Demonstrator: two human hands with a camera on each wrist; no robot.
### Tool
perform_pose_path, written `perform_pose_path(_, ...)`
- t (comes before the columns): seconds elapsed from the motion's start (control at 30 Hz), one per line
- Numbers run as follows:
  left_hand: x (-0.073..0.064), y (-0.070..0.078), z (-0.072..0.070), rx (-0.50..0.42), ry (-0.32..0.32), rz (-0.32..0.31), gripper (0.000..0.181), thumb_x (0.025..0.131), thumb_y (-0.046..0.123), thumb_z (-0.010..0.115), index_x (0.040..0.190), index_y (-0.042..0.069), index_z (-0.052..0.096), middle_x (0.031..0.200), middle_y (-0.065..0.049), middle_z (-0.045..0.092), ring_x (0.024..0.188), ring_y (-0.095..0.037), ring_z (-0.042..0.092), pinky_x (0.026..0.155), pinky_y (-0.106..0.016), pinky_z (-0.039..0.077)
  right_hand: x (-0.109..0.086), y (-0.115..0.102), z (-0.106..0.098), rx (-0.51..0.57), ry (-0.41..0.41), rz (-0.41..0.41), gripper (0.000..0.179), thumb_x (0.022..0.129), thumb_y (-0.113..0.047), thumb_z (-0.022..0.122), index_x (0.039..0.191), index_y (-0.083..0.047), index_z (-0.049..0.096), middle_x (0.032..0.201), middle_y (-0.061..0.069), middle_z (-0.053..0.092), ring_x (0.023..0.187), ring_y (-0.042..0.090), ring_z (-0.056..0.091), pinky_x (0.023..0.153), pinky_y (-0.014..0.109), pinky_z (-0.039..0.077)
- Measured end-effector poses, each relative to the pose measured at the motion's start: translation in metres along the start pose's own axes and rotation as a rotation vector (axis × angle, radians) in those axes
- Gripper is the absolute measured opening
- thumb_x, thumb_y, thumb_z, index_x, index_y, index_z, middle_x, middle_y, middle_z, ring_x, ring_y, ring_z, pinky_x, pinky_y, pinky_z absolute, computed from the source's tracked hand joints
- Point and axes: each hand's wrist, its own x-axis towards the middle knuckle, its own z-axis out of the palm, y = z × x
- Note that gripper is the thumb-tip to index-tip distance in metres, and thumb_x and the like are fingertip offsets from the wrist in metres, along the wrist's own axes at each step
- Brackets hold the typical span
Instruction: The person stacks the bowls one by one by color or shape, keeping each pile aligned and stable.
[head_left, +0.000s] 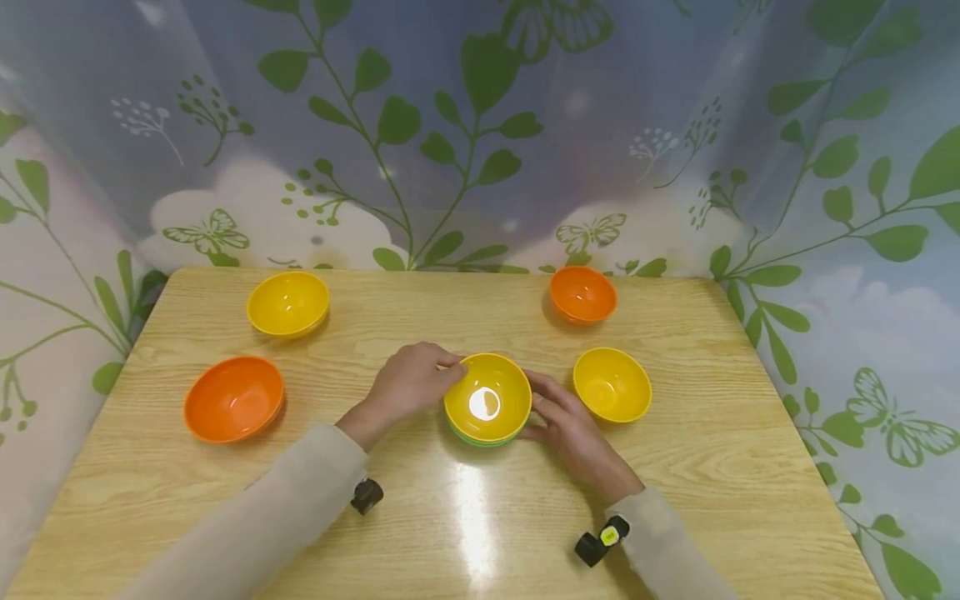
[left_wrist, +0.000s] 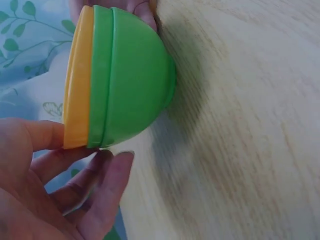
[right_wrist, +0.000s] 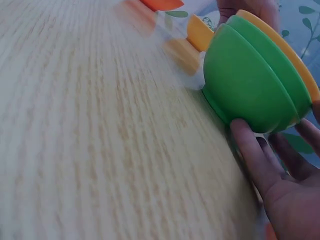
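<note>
A stack of nested bowls stands mid-table between both hands. On top is a yellow bowl (head_left: 487, 379), and beneath it are green bowls (left_wrist: 137, 75), whose rims show as bands. My left hand (head_left: 416, 385) pinches the yellow rim from the left, thumb over the edge. In the left wrist view its other fingers (left_wrist: 82, 185) curl below the rim. From the right, my right hand (head_left: 573, 429) holds the side of the stack. In the right wrist view one digit touches the lower green wall, while the other fingers (right_wrist: 292, 155) reach up to the rims.
At the left of the wooden table (head_left: 420, 542) stand a yellow bowl (head_left: 288, 304) and, nearer, an orange bowl (head_left: 234, 400). On the right are a small orange bowl (head_left: 583, 296) and a yellow bowl (head_left: 612, 385), close to the right hand. A patterned curtain (head_left: 465, 208) hangs behind.
</note>
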Motion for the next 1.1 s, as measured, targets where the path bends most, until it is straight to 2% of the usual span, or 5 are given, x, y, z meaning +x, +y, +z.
perform_pose_path(0.17,-0.002,0.008,-0.003,0.086,0.004,-0.024,0.035,0.106,0.03,0.062,0.133,0.017,0.08,0.131,-0.007,0.079,0.049,-0.01,0.03,0.045,-0.022,0.02,-0.001,-0.006,0.002,-0.106,0.041,-0.01,0.052,0.117,-0.025,0.049,0.165,-0.004,0.042,0.171,0.018,0.039,0.133,0.012,0.061,0.104,0.036,0.064)
perform_pose_path(0.33,-0.003,0.014,-0.008,0.179,-0.019,-0.053,0.035,0.107,0.032,0.06,0.133,0.021,0.08,0.091,-0.002,0.075,0.054,-0.013,0.038,0.048,-0.025,0.025,-0.002,-0.01,0.003,-0.133,0.04,-0.016,0.05,0.117,-0.024,0.048,0.163,-0.005,0.045,0.171,0.016,0.041,0.135,0.013,0.061,0.106,0.036,0.063)
perform_pose_path(0.47,-0.002,0.016,-0.011,0.229,-0.033,-0.054,0.033,0.107,0.03,0.058,0.091,0.016,0.083,0.063,0.002,0.048,0.056,-0.014,0.038,0.05,-0.027,0.026,-0.003,-0.011,0.003,-0.15,0.035,-0.017,0.049,0.118,-0.023,0.047,0.163,-0.006,0.045,0.171,0.015,0.041,0.137,0.015,0.06,0.107,0.037,0.062)
perform_pose_path(0.63,-0.002,0.02,-0.014,0.261,-0.056,-0.038,0.051,0.106,0.023,0.055,0.056,0.02,0.043,0.053,0.006,0.038,0.051,-0.012,0.034,0.048,-0.025,0.023,-0.004,-0.013,0.004,-0.156,0.039,-0.007,0.049,0.118,-0.023,0.047,0.164,-0.008,0.045,0.172,0.013,0.041,0.14,0.017,0.058,0.107,0.038,0.062)
perform_pose_path(1.1,0.001,0.015,-0.012,0.231,-0.101,-0.04,0.037,0.109,0.03,0.056,0.078,0.014,0.071,0.068,0.0,0.059,0.061,-0.016,0.046,0.054,-0.028,0.033,-0.006,-0.024,0.0,-0.209,0.027,-0.106,0.048,0.117,-0.018,0.048,0.161,0.0,0.046,0.168,0.023,0.044,0.134,0.007,0.063,0.112,0.036,0.059)
